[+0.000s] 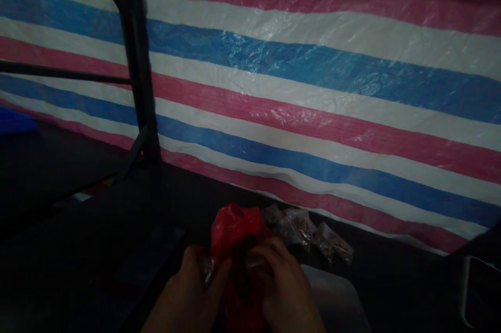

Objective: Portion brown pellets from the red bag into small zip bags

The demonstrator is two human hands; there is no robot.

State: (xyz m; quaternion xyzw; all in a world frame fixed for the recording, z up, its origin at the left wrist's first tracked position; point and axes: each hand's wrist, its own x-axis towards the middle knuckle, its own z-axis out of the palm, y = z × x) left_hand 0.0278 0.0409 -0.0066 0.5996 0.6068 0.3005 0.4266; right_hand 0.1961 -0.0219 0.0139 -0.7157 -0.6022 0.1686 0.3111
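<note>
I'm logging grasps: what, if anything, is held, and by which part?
Left hand and right hand seemingly hold a crumpled red plastic bag by opposite sides; exact contacts are too dark to tell.

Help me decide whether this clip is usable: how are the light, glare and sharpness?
Head view: dim overall, the black surface mostly sunk in shadow; head view: pale glare on the striped sheet; head view: left hand and right hand look soft, detail between them too dark to read.

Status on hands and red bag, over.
Left hand, right hand at red bag. Contents too dark to tell. Small packets beyond right hand.
</note>
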